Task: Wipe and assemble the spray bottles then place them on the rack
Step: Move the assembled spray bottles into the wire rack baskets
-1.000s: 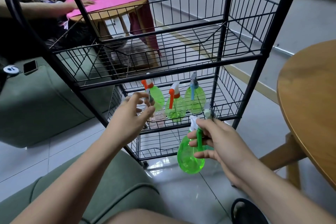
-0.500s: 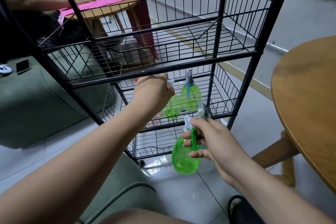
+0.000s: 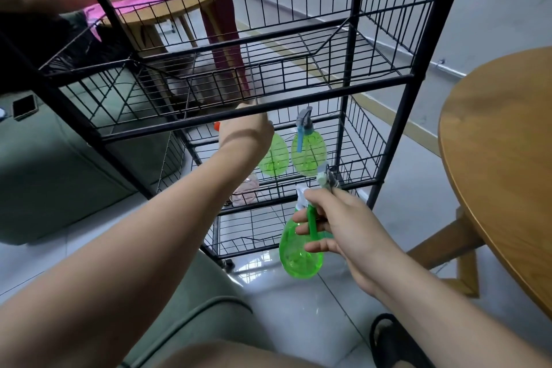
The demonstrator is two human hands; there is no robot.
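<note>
Right hand: my right hand (image 3: 337, 227) is curled round the neck of the green spray bottle (image 3: 300, 251), with fingers across its green trigger. The body hangs free in the air just in front of the rack's lower tiers.
Extra piece: a small grey-and-white part (image 3: 326, 179) sticks up from the top of that fist. I cannot tell what it is.
Left hand: my left hand (image 3: 248, 131) reaches under a front bar of the rack (image 3: 328, 93) into the middle tier. Its fingers are hidden behind the back of the hand, so I cannot tell whether they are spread or holding anything. An orange cap (image 3: 217, 125) peeks out beside the wrist.
Already racked: the blue-trigger bottle (image 3: 309, 152) and a second green bottle (image 3: 274, 155) sit side by side toward the back of that tier. The second is partly behind my left hand.
Handling: the held bottle looks like thin, translucent plastic and seems empty, so I judge it light. The round belly is smooth and likely to slip or dent under a squeeze.
Where to hold: the stiff neck under the sprayer head, as now.
Risk: the trigger could snag on the wires, and the light neighbours would tip at a nudge.
</note>
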